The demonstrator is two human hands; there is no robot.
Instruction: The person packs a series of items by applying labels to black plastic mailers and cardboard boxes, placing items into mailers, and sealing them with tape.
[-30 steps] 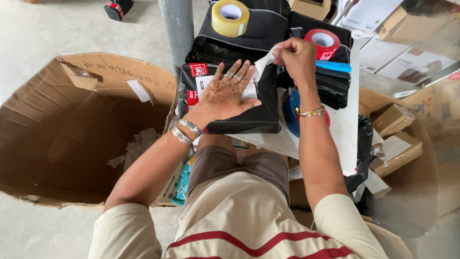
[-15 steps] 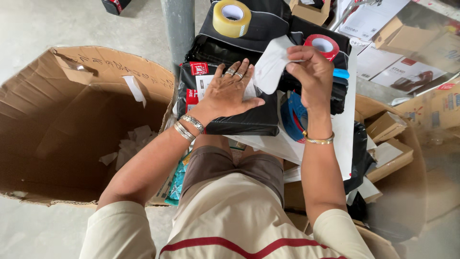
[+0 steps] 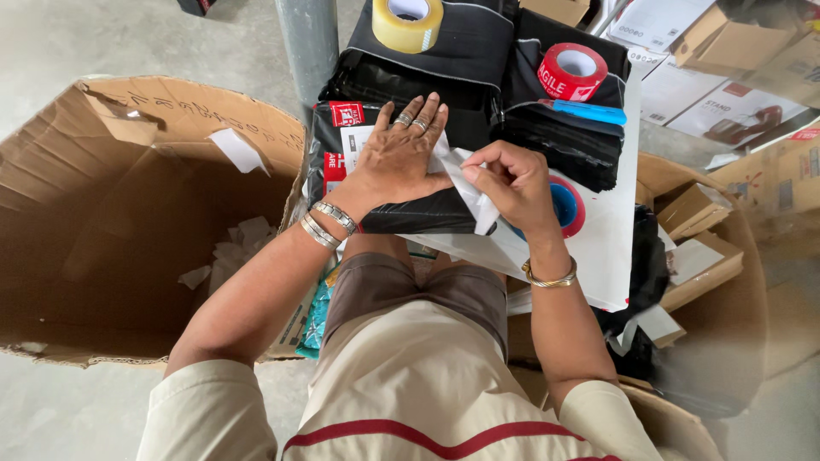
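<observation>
Parcel (image 3: 401, 218) at frame centre: glossy black plastic, flat, wrinkled, white label on top. Left hand (image 3: 397, 158) lies open, palm down, fingers spread on it. Right hand (image 3: 508, 183) is closed, pinching a white paper strip (image 3: 470, 192) at the parcel's right edge. Yellow tape roll (image 3: 408, 21) upper centre; open cardboard box (image 3: 128, 222) left.

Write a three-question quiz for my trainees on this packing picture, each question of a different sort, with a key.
1. True or false: the left hand lies flat on the black parcel.
2. What does the right hand pinch? A) white paper strip B) a tape roll C) scissors
3. What colour is the tape roll at the top, left of the red roll?

Key: 1 true; 2 A, the strip; 3 yellow.
</observation>
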